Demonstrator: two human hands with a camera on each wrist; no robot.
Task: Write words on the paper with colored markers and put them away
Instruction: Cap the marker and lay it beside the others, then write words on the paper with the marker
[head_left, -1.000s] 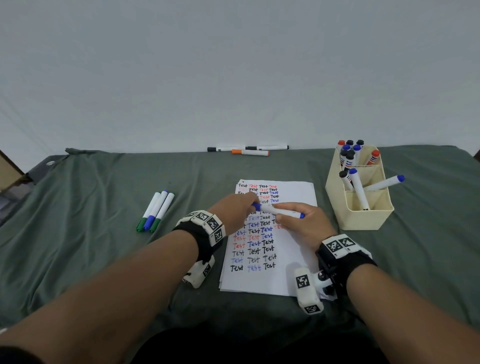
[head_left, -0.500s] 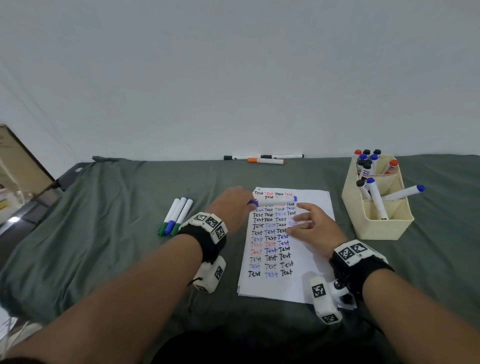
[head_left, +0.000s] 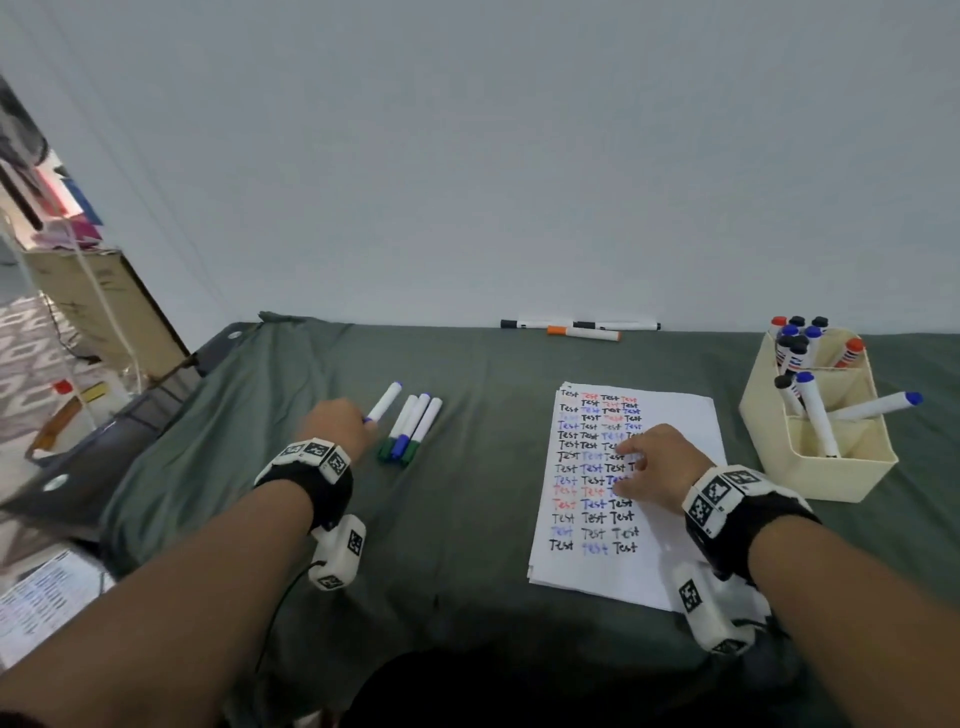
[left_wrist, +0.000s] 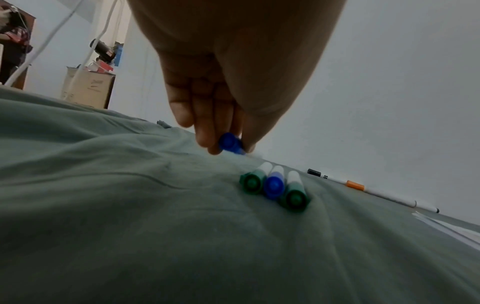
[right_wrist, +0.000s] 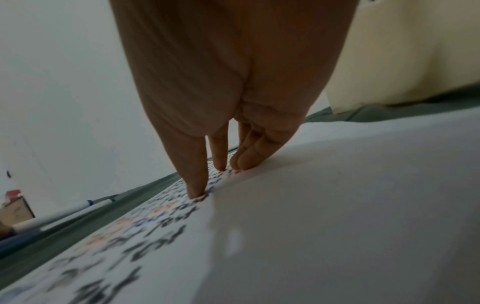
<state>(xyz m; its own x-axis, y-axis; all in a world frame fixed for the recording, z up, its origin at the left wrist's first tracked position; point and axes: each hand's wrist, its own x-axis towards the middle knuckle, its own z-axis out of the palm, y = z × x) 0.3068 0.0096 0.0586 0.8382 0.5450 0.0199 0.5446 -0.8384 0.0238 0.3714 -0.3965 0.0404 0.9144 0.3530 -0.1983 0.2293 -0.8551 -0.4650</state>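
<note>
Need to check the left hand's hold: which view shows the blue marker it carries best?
Left wrist: the fingers pinch the blue marker at its cap. Head view shows its barrel beside three markers. Right wrist view shows blurred markers only.

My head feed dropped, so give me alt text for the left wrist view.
The left hand pinches the cap end of a blue marker just above the green cloth. Just beyond lie three markers side by side, two green-capped and one blue. More markers lie along the far wall.

A plain room with a cloth-draped tabletop

We saw a bare pale wall (head_left: 467, 156) behind the green-covered tabletop (head_left: 467, 364), a cardboard box (head_left: 98, 306) and patterned floor (head_left: 26, 358) at left.
</note>
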